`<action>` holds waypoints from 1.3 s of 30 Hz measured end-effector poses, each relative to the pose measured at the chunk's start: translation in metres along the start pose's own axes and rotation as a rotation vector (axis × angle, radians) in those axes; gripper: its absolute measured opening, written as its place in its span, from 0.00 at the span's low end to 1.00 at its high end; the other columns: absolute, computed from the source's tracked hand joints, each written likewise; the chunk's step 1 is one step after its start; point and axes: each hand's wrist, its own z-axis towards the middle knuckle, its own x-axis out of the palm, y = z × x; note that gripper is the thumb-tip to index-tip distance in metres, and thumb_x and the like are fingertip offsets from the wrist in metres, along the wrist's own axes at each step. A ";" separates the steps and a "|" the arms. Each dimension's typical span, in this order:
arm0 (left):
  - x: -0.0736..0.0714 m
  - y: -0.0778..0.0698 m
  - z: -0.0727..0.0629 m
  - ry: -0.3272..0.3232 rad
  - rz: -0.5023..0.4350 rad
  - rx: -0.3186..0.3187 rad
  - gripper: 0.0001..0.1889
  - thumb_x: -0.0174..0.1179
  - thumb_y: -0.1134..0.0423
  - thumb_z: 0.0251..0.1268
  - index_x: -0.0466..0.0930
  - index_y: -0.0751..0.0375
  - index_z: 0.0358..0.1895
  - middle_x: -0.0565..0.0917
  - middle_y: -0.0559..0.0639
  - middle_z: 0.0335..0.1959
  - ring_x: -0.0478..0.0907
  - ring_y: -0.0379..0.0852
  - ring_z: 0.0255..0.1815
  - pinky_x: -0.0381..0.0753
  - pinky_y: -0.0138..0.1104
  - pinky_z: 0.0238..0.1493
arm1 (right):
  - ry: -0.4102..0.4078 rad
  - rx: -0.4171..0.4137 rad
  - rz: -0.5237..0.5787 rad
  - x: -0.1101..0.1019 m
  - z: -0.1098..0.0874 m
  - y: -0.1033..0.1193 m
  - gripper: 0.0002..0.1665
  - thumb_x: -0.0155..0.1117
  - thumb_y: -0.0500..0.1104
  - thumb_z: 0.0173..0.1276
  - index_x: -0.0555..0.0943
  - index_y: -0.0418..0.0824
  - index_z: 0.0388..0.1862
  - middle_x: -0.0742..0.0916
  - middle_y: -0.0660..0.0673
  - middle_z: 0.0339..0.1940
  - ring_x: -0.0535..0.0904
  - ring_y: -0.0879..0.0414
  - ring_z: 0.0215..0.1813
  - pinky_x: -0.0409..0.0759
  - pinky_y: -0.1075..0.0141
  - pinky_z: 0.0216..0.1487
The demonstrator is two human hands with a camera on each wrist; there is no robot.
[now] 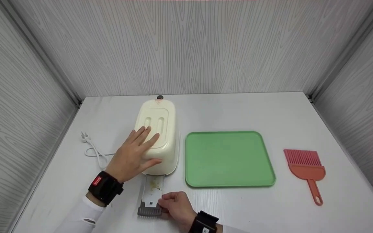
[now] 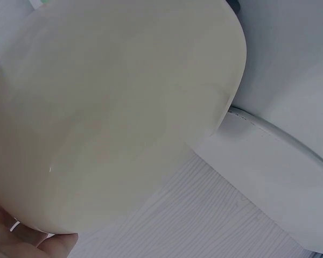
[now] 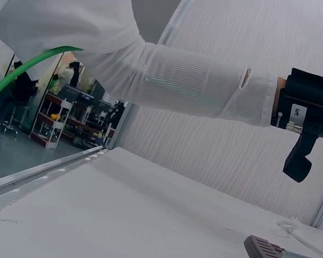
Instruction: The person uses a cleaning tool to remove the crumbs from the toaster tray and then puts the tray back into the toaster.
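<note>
A cream toaster (image 1: 168, 155) stands left of centre, with two long recesses in its top. My left hand (image 1: 129, 158) rests on it with fingers spread over the top and the thumb at the near end. In the left wrist view, the smooth cream side of the toaster fills much of the frame. A crumb tray (image 1: 149, 192) sticks out of its near end, with yellowish crumbs (image 1: 154, 184) lying on it. My right hand (image 1: 180, 210) pinches the tray by its grey ribbed front, thumb on top. In the right wrist view only that grey end (image 3: 262, 248) shows.
A flat green tray (image 1: 228, 158) lies right of the toaster. Further right is an orange brush (image 1: 306, 171) with pink bristles. The white plug and cord (image 1: 91, 145) lie to the left. Grey wood-grain panels (image 1: 189, 48) enclose the white table (image 1: 231, 210) at the back and sides.
</note>
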 end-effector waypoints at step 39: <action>-0.001 -0.001 0.000 0.020 0.001 -0.023 0.42 0.76 0.41 0.61 0.78 0.59 0.74 0.74 0.71 0.74 0.70 0.67 0.77 0.66 0.60 0.80 | 0.132 0.052 -0.096 -0.020 -0.036 -0.017 0.05 0.67 0.34 0.75 0.86 0.31 0.43 0.91 0.48 0.32 0.86 0.63 0.31 0.87 0.72 0.37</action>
